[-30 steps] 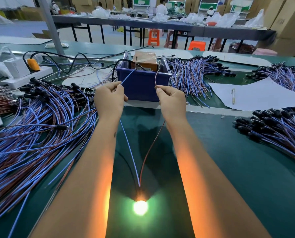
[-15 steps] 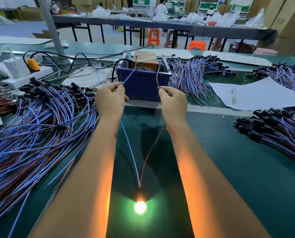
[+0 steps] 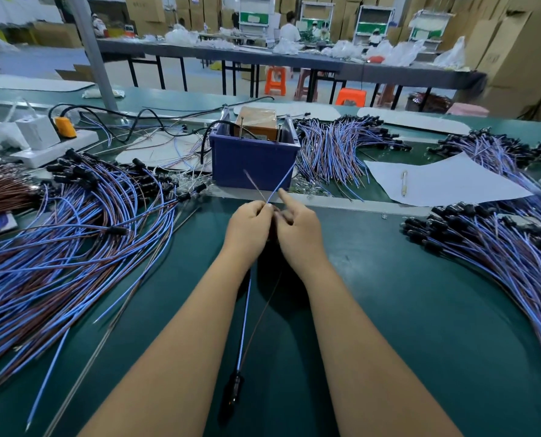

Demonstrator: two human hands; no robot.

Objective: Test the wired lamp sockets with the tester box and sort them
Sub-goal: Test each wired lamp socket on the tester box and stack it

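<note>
Green bench [image 3: 420, 310]: socket wires [image 3: 272, 197] in left hand [image 3: 247, 225].

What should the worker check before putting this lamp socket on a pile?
1. Wire ends off the tester box: ok, both ends sit in front of the blue bin, clear of the contacts.
2. Lamp dark: ok, the socket near the table edge shows no glow.
3. Both wires gathered: ok, left hand pinches the blue wire and brown wire where they cross.
4. Right hand free: cannot tell, forefinger points out, other fingers curl near the wires.
5. Which pile takes it: cannot tell, the left pile and right pile look alike.
</note>
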